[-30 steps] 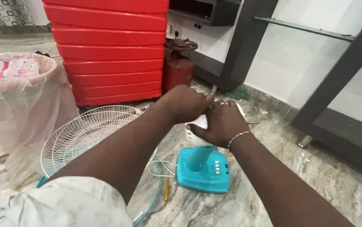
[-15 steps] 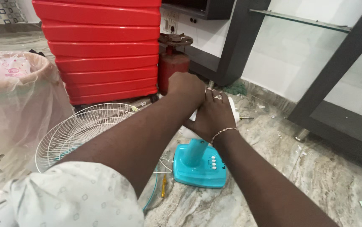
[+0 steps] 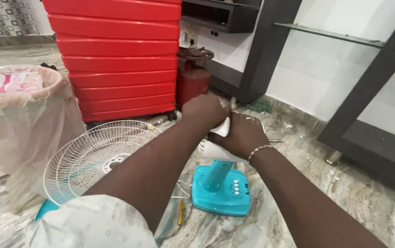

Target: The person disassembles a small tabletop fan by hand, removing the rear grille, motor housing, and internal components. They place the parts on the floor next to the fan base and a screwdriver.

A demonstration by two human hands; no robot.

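- The marble floor carries everything; its far edge meets the white wall, where dark grey shelf uprights stand, and bare floor lies open toward the near right corner.
- A red ribbed suitcase stands upright at the far left, with a red gas cylinder just beside it against the wall.
- At the left edge sits a clear plastic bag holding a white and pink package.
- A white wire fan guard leans near the bag, well left of the fan's base, with a teal rim under it.
- A small yellow-handled screwdriver lies on the floor just beside the base, near a white cord.
- The fan motor housing, white, sits atop a teal stand on a teal base with a row of white buttons, roughly mid-floor.
- The left hand is closed over the upper back of the housing; what lies under its fingers cannot be told.
- The right hand, with a ring and a bracelet at the wrist, wraps round the housing's right side, its grip closed on it.
- Both hands touch each other over the housing; a thin metal shaft pokes out just past the right hand.
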